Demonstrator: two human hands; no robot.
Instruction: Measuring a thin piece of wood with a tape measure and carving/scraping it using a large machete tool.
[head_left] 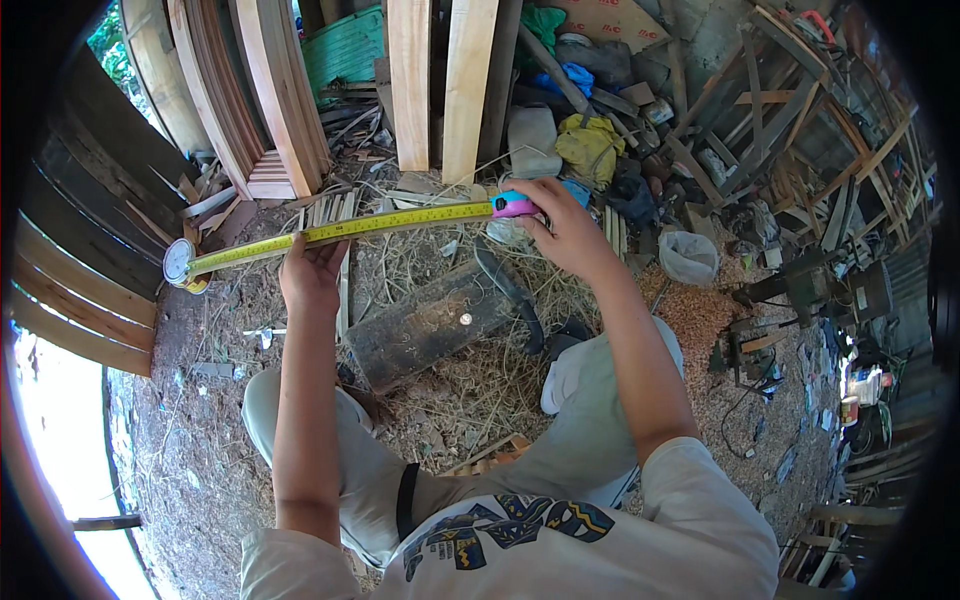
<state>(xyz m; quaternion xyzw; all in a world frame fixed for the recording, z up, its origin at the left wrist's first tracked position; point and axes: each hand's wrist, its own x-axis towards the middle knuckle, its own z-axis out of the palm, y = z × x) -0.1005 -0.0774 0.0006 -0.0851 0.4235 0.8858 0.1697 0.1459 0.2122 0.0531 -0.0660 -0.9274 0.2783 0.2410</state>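
My right hand is closed around the pink and blue case of a tape measure. Its yellow blade runs out to the left across the view. Partway along, my left hand grips the blade from below, fingers curled up at its edge. A pale edge shows along the blade's lower side; I cannot tell whether it is a thin slat. The far left end of the blade meets a small round tin. Below the blade lies a dark wooden block, with a dark curved hand tool across its right end.
Upright timber planks stand ahead. A yellow cloth bundle and a pale plastic jug lie beyond my right hand. A whitish container sits by wood shavings. Scrap wood is piled at the far right.
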